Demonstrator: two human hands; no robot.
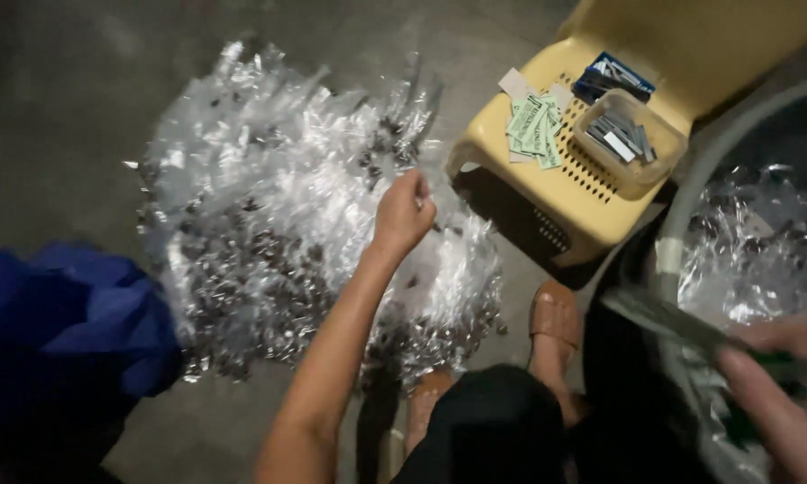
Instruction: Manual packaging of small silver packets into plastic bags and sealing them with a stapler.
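Observation:
My left hand [403, 213] reaches out over a big heap of small clear plastic bags [269, 206] on the floor, its fingers closed on one of the bags at the heap's right side. My right hand [771, 381] is blurred at the lower right, gripping a long dark green stapler [681, 324] beside a basin. Each bag in the heap holds small dark pieces.
A yellow plastic stool [591, 193] at upper right carries green paper slips [536, 125], a clear tub of staples [625, 136] and a blue box [611, 79]. A grey basin [690, 193] with more bags stands right. A blue cloth bundle [63, 332] lies left. My sandalled foot [556, 318] is below.

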